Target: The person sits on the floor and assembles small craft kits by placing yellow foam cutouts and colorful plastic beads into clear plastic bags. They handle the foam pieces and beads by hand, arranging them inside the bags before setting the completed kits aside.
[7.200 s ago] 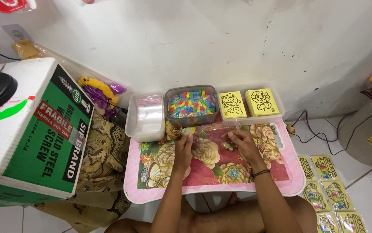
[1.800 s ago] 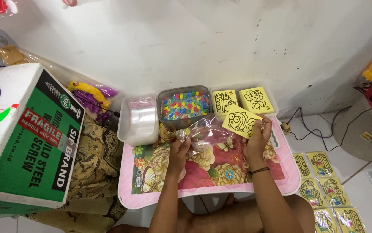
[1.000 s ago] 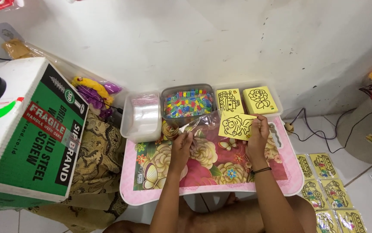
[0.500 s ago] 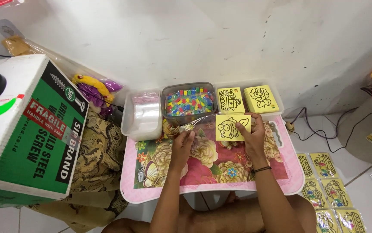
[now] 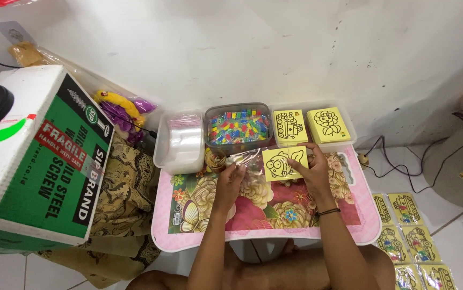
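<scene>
I am at the bagging step. My right hand grips a square yellow card with a black line drawing; my left hand pinches a clear plastic sleeve. Both sit at the far middle of the pink floral surface. The card lies flat, facing up, edges roughly square to me, no long axis. Next, I judge, its left edge must meet the sleeve mouth.

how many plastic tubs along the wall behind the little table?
3. Left tub holds clear bags, middle tub holds coloured bits, right tub holds two stacks of yellow cards. All sit side by side at the table's far edge; none seem hidden.
</scene>
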